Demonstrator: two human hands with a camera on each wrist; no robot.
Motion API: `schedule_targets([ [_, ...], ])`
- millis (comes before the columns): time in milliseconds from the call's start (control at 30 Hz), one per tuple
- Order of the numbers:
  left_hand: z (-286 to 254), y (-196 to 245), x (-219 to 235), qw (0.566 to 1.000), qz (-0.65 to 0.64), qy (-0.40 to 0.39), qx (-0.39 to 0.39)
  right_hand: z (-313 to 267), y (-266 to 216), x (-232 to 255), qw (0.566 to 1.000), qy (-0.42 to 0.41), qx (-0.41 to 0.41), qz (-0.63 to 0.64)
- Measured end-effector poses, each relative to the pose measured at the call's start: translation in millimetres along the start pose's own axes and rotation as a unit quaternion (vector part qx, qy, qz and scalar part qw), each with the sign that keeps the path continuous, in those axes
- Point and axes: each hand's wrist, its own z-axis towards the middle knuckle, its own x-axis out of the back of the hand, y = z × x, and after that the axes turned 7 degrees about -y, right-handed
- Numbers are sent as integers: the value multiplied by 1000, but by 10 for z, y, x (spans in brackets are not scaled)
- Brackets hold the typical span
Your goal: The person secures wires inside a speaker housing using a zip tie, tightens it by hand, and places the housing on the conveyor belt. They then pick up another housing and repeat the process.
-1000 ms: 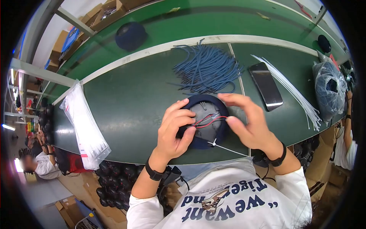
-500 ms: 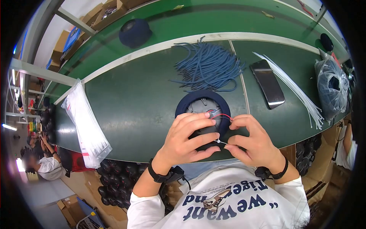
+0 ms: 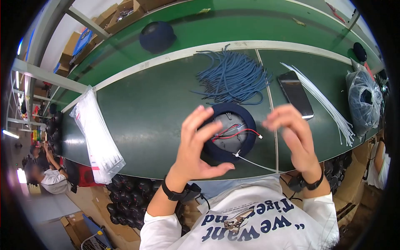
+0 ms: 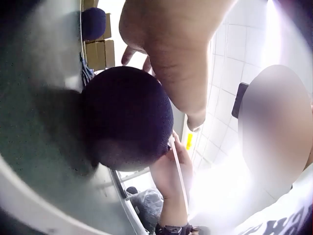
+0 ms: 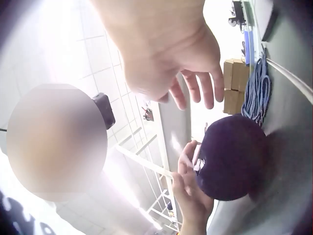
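A round shell (image 3: 248, 144) covered in navy fabric lies on the bench with its grey plastic inside (image 3: 234, 143) facing up. Red and black wires cross the hollow, and their white connector (image 3: 260, 136) hangs over the right rim. Looped at the near rim is a white cable tie (image 3: 259, 164), its long tail pointing right. The left hand (image 3: 192, 146) is spread at the shell's left side, fingers over the rim and thumb by the near edge. Off to the right, the right hand (image 3: 296, 137) hovers with bent, parted fingers and holds nothing.
Behind the shell lies a heap of blue cords (image 3: 233, 77). A phone (image 3: 295, 95) and loose white cable ties (image 3: 327, 104) are to the right, near a plastic bag (image 3: 364, 100). A packet of cable ties (image 3: 96, 137) lies left; another navy dome (image 3: 157, 36) sits on the back ledge.
Half a second ago both hands were together at the near rim, the right fingers at the wire end and cable tie. The right hand has since let go and moved right; the left has shifted left.
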Motion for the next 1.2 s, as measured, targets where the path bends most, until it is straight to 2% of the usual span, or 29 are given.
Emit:
schedule_targets([
  [33,49,-22,57,999,-1,-38,10,169,-12,16,992,-16,32,-119],
  [100,140,-68,135,993,-3,-113,27,371,27,-150,982,-55,27,-181],
  [167,117,-164,103,991,4,-135,15,427,160,-247,952,-92,51,-288],
  [300,34,-288,65,991,-20,-134,0,379,171,-259,927,-123,95,-342],
  [333,29,-296,58,991,-31,-131,-4,357,190,-225,947,-122,78,-288],
  [400,-5,-257,40,987,-99,-116,60,317,259,-132,976,-118,44,-178],
  [433,-31,-239,35,981,-132,-108,93,278,314,-105,994,-101,10,-33],
  [467,-60,-244,34,978,-129,-125,110,231,368,-68,990,-81,-24,113],
  [500,-95,-262,35,973,-127,-141,128,203,392,16,979,-142,-62,133],
  [533,-118,-279,37,969,-123,-157,147,179,399,-10,981,-162,-74,75],
  [600,-110,-286,10,977,-97,-143,128,138,338,-143,974,-201,-98,-36],
  [633,-98,-293,-9,980,-85,-138,117,154,416,-229,974,-200,-95,-49],
  [767,-89,-422,-98,991,-70,-111,39,136,675,-333,975,-180,5,-130],
  [867,-108,-441,-99,990,-77,-111,32,115,776,-346,975,-168,31,-143],
  [967,-98,-470,-58,987,-88,-130,24,117,783,-337,970,-165,8,-176],
  [1067,-47,-550,-3,982,-111,-151,22,162,602,-262,975,-182,-17,-127],
  [1200,-127,-619,-78,980,-134,-144,22,198,684,-248,974,-185,-15,-132],
])
